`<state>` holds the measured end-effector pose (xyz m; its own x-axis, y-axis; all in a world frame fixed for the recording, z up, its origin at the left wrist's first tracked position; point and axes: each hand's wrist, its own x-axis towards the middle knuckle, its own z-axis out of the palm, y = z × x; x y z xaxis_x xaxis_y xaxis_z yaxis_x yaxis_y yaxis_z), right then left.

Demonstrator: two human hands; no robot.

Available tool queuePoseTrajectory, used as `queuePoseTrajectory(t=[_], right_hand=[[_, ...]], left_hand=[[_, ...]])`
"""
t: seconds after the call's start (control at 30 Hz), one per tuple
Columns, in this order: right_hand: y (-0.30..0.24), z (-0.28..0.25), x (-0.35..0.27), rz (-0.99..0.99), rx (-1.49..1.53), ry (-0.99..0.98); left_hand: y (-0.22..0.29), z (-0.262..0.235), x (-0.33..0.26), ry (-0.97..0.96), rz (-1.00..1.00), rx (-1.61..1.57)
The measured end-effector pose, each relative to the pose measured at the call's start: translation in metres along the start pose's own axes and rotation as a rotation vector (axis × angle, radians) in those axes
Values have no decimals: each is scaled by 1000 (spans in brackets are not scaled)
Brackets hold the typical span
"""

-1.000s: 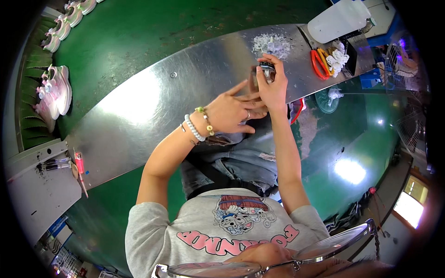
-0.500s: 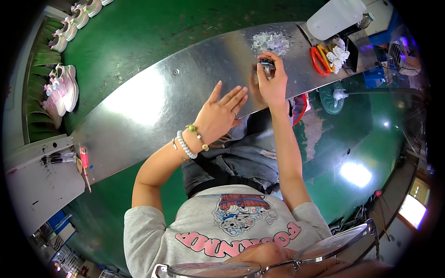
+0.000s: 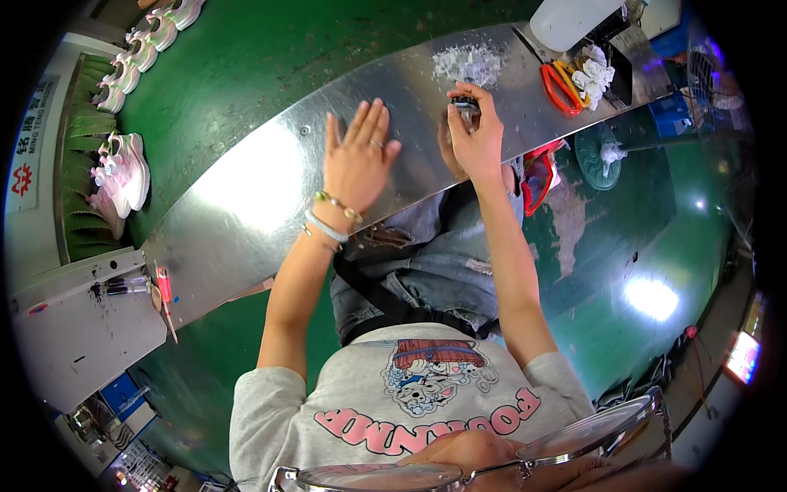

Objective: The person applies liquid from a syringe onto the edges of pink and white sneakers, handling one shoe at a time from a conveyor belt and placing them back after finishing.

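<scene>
My right hand is closed around a small dark, partly shiny object low over the metal tabletop. Fingers hide most of that object, so its kind is unclear. Just beyond this hand lies a loose heap of whitish scraps. My left hand is empty, palm down with fingers stretched, at or just above the metal; whether it touches cannot be made out. A ring and bracelets are on this hand and wrist.
Orange-handled scissors, crumpled white tissue and a whitish plastic container occupy the table's right end. At far left, pink-and-white shoes stand on a green rack. A red-pink tool lies at the left end.
My left hand has swung left and away from my body, parting from the right hand. My right hand still grips the small object in nearly the same spot; the whole view has shifted slightly.
</scene>
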<state>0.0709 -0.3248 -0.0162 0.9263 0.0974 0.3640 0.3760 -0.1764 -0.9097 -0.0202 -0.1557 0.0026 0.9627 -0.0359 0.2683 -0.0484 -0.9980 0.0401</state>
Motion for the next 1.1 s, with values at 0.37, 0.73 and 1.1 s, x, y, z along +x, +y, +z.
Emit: queuePoseTrajectory(t=[0.37, 0.73, 1.1], right_hand=[[-2, -1, 3, 0, 45, 0], [-2, -5, 4, 5, 28, -18], [0, -1, 5, 28, 42, -48]], left_hand=[[7, -1, 0, 121, -62, 25], [-4, -17, -6, 26, -34, -176], [-13, 8, 3, 112, -25, -410]])
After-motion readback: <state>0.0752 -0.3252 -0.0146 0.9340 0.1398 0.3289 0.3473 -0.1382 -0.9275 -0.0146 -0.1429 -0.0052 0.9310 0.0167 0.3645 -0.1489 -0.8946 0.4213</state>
